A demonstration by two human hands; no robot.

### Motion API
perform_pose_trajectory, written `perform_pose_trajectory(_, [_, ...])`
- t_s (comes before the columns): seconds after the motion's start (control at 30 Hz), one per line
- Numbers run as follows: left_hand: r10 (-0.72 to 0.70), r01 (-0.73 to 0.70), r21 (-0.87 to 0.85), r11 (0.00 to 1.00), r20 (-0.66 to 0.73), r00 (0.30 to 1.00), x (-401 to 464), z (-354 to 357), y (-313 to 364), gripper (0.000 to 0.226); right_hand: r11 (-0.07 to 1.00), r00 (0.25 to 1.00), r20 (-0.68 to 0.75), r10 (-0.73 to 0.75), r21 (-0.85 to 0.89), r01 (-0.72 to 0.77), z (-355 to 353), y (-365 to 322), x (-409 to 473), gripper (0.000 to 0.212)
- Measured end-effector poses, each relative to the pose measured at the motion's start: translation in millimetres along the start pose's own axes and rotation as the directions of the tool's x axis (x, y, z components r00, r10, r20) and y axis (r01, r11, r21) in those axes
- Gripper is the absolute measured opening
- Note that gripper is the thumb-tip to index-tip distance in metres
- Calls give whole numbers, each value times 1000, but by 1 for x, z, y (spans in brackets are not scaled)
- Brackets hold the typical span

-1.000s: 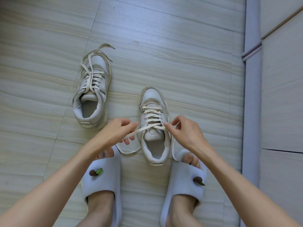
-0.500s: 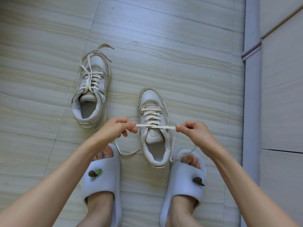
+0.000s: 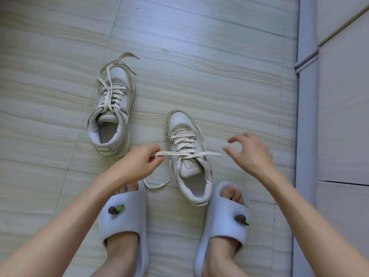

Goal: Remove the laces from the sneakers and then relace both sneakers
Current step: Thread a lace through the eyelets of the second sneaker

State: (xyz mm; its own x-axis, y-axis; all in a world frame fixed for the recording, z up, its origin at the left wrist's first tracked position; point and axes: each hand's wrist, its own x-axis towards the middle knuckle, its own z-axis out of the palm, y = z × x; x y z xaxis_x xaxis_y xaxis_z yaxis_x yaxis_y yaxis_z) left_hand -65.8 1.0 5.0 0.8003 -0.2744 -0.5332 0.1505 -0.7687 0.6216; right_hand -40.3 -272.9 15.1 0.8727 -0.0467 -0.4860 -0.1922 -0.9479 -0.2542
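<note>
Your left hand point(image 3: 137, 164), at centre frame, pinches one end of a flat, cream woven lace point(image 3: 185, 154) between thumb and curled fingers. The lace runs level across the upper eyelets of the near sneaker point(image 3: 188, 156), and its slack tail loops on the floor below your wrist. Your right hand point(image 3: 249, 152), at centre right, has its fingers spread and loosely bent; the lace's other end reaches toward the thumb, but you cannot tell whether it is touching. The near sneaker stands just right of centre between your two pale, smooth foam slides point(image 3: 123, 218), toe pointing up the frame, its off-white leather scuffed, the lower rows crossed in neat diagonals. The far sneaker point(image 3: 111, 114), at upper left of centre, is padded at the collar, with raised lettering on the heel; its laces trail loose over the toe. Both stand on a glossy tiled floor point(image 3: 219, 66) with wood-grain streaks.
</note>
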Motion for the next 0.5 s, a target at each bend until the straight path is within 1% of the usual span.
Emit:
perform_pose_trajectory(0.03, [43,-42,41,998,-34,998,-1,1,1,12,994,995,8,-94,47,94,4,-11,-1,32])
perform_pose_trajectory(0.1, [125,-117,63,991,-133,983,-4,3,3,13,943,951,29,-307,141,300,15,-36,-2,35])
perform_pose_trajectory(0.13, [161,-145,93,985,-190,968,-5,2,6,13,919,923,53,-382,129,373,21,-47,-3,37])
perform_pose_trajectory(0.2, [235,-183,199,963,-275,932,-7,-2,13,14,890,888,60,-455,13,456,35,-66,-3,37])
perform_pose_trajectory(0.27, [301,-212,291,933,-307,903,-8,-6,20,16,865,874,14,-486,-140,483,44,-77,-3,32])
perform_pose_trajectory(0.3, [322,-221,318,922,-312,894,-9,-6,22,17,864,874,-22,-485,-171,474,45,-79,-2,28])
perform_pose_trajectory(0.33, [333,-223,336,915,-317,888,-9,-6,23,19,884,886,-70,-458,-134,447,45,-79,-1,24])
perform_pose_trajectory(0.4, [305,-185,354,917,-321,897,-7,-4,24,23,934,932,-160,-325,104,343,40,-74,2,19])
perform_pose_trajectory(0.43, [276,-153,362,919,-319,906,-6,-3,23,25,932,952,-183,-245,227,284,36,-69,5,19])
perform_pose_trajectory(0.47, [251,-126,368,921,-317,915,-5,-1,21,26,919,962,-203,-183,314,240,31,-65,8,20])
perform_pose_trajectory(0.5, [232,-108,366,924,-315,920,-4,0,19,25,907,966,-218,-136,364,210,28,-61,10,21])
